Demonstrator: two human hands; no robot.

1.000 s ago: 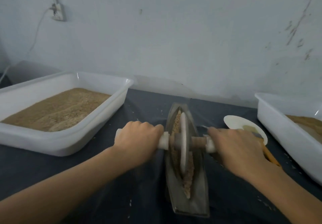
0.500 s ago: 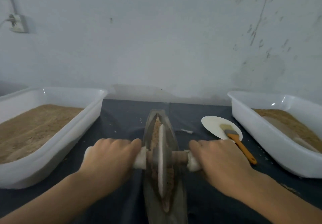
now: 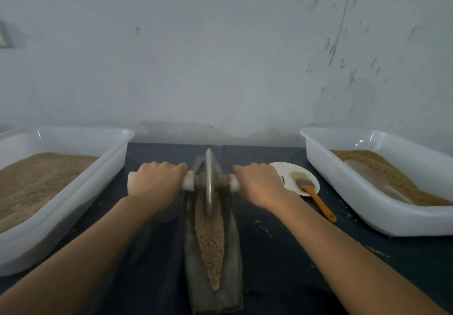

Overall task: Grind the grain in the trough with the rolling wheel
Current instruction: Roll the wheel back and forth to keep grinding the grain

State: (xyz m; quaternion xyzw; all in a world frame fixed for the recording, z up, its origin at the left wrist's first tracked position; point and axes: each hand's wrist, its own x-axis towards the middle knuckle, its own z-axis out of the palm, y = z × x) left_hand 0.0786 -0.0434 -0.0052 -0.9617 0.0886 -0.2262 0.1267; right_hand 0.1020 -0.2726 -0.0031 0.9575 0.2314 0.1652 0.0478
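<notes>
Gripping the axle handles, left hand and right hand hold the rolling wheel upright at the far end of the trough; grain fills the near channel.

Left tub: cut off at frame edge. Right tub: likewise. Trough far end: hidden behind wheel.

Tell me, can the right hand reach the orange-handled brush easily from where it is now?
Probably yes. The brush lies on the white plate just beside the right hand, nothing between. But its fingers grip the wheel's handle and must let go first.
</notes>
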